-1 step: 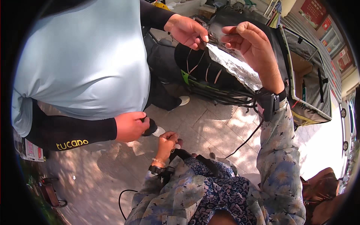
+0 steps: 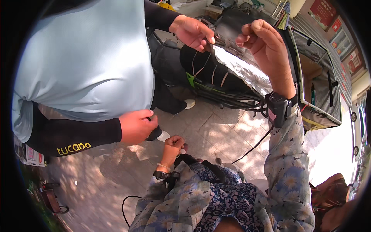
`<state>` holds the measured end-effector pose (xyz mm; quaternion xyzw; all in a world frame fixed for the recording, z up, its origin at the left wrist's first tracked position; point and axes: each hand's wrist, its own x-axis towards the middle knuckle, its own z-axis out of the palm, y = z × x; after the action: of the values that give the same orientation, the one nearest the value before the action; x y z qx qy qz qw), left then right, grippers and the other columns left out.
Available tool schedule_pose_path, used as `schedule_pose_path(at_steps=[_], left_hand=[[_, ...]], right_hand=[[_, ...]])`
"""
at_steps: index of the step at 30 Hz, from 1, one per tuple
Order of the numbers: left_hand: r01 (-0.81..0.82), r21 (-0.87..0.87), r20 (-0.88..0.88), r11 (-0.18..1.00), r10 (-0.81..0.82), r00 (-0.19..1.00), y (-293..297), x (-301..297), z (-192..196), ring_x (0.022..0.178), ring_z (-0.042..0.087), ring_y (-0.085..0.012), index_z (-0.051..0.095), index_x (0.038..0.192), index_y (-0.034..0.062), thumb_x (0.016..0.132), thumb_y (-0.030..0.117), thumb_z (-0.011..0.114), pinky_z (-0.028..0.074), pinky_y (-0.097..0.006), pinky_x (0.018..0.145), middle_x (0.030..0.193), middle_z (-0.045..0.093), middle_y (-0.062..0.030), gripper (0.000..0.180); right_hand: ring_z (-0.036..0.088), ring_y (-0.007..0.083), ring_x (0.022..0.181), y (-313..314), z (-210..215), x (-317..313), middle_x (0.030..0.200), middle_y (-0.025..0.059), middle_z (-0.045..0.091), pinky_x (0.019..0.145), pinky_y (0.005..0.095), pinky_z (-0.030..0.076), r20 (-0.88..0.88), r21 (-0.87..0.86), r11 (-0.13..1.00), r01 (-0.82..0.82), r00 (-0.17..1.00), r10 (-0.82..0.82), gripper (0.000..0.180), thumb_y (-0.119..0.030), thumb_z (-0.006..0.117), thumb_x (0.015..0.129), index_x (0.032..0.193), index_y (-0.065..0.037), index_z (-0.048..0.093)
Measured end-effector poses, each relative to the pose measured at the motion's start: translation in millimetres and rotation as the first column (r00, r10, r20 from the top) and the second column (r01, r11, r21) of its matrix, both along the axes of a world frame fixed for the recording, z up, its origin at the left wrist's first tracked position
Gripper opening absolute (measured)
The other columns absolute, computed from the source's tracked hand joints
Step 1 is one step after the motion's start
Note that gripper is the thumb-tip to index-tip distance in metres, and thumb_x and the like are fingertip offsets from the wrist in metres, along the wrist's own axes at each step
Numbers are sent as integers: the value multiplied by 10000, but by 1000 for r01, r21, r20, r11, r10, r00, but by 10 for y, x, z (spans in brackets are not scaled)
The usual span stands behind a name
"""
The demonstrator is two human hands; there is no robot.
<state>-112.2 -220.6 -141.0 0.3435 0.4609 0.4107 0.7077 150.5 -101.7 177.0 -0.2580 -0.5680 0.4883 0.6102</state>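
Observation:
My right hand (image 2: 268,48) is raised over a dark sheet with a silver lining (image 2: 245,70). Thumb and forefinger are pinched together and the other fingers curl; whatever they hold, if anything, is too small to make out. Low in front of my body, my left hand (image 2: 172,149) is closed with its fingertips together, their contents hidden. Another person's hand (image 2: 194,32) grips the sheet's near left corner, apart from my right hand. That person's other hand (image 2: 137,125) is curled at the waist, left of my left hand.
Beneath the sheet is a dark cart-like body with a green-edged frame (image 2: 191,80). An open box-shaped cover with pale edges (image 2: 319,73) stands at the right. The other person in a light blue shirt (image 2: 96,65) stands close on the left. Paving (image 2: 208,133) lies between us.
My right hand has shifted a little to the right, away from the other person's gripping hand, and its fingers are drawn in more. My left hand has hardly moved.

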Motion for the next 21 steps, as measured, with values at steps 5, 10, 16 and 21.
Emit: schedule_pose_path(at_steps=[5,10,16,21], left_hand=[[129,192,-130,973,-105,986,145,213,238,412,370,-21,557,683,46,801,134,619,277,-204,371,522,436,61,160],[267,392,-339,881,-132,931,288,355,-542,516,405,-57,588,827,26,763,86,638,337,-238,478,533,450,27,101],[494,510,-751,704,84,655,91,124,36,593,566,-192,422,1298,87,708,49,646,443,-302,562,668,572,-131,632],[424,478,-228,770,-357,906,88,19,493,588,519,-97,485,1212,22,794,61,618,427,-265,528,754,566,-50,441]], right_hand=[[424,122,727,-617,712,74,796,12,404,794,351,311,-81,383,906,-181,970,228,143,-156,538,855,891,-29,483],[474,161,711,-735,429,245,868,45,466,723,369,353,-143,371,843,-390,872,467,114,-162,533,856,872,-64,478],[562,193,663,-1253,-688,792,810,94,544,622,307,462,265,-42,992,117,959,-102,198,-166,629,798,724,-33,502],[582,191,877,-1535,-1155,1189,962,106,597,777,279,460,779,81,795,601,459,-427,170,-31,615,752,907,33,584]])
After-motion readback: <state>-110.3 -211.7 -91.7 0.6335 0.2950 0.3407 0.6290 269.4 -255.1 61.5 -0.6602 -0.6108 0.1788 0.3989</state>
